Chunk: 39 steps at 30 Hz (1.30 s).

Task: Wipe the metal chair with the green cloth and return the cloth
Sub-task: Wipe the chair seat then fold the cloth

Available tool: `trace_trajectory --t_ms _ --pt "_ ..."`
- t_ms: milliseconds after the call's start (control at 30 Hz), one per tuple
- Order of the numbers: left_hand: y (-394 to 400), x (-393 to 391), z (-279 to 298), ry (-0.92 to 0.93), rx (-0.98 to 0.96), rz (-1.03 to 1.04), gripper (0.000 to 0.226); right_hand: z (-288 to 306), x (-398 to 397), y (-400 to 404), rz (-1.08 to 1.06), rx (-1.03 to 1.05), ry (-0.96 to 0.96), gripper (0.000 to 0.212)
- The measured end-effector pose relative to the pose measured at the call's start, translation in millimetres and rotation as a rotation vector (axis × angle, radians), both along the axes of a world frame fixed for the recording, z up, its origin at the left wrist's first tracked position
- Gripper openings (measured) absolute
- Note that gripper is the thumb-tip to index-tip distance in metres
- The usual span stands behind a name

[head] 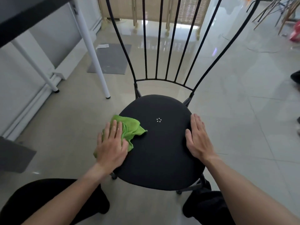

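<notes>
Left hand (112, 143) presses flat on the cloth (131, 129) at the seat's (162, 143) left edge to wipe, right hand (197, 138) flat and released on the right edge, likely steadying the chair (162, 46).

From my seat at the feed, I see both forearms bare from the elbow down, no sleeves reaching into view. My left hand (112, 143) and my right hand (197, 137) carry no rings, watch, bands or gloves that I can make out. The nails look short and plain. Lower down, both legs are covered in loose black fabric trousers (53, 197), matte and unmarked, bunching into soft folds near the knees. Footwear is hidden from me.
</notes>
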<state>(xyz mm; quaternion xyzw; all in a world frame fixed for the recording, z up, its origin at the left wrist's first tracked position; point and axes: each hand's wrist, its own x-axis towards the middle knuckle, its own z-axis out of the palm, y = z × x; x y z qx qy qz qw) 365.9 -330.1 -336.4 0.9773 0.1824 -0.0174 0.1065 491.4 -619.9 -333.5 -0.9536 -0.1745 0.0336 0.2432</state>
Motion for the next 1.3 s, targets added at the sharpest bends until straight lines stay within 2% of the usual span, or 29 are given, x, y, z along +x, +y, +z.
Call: trace_trajectory --t_ms 67,167,467,700,1000,1100,1300 --pt "2 40 0 0.022 -0.028 0.070 0.071 2 -1 0 -0.012 0.024 0.001 0.065" --pt "1 96 2 0.015 -0.057 0.068 0.067 3 -2 1 -0.041 0.053 0.012 0.067" --pt "-60 176 -1 0.004 0.030 -0.217 0.067 -4 6 2 -0.072 -0.017 0.015 0.065" --pt "-91 141 -2 -0.013 0.065 -0.458 0.067 -5 6 1 -0.049 -0.049 0.009 0.067" --pt "-105 72 -2 -0.013 0.018 -0.456 0.073 -3 4 2 -0.048 -0.056 0.014 0.065" --pt "-109 51 -1 -0.023 0.010 -0.458 0.073 -2 2 3 -0.043 -0.074 0.014 0.070" --pt "-110 13 -3 -0.048 -0.006 -0.482 0.071 -1 -4 3 -0.046 -0.187 -0.093 0.068"
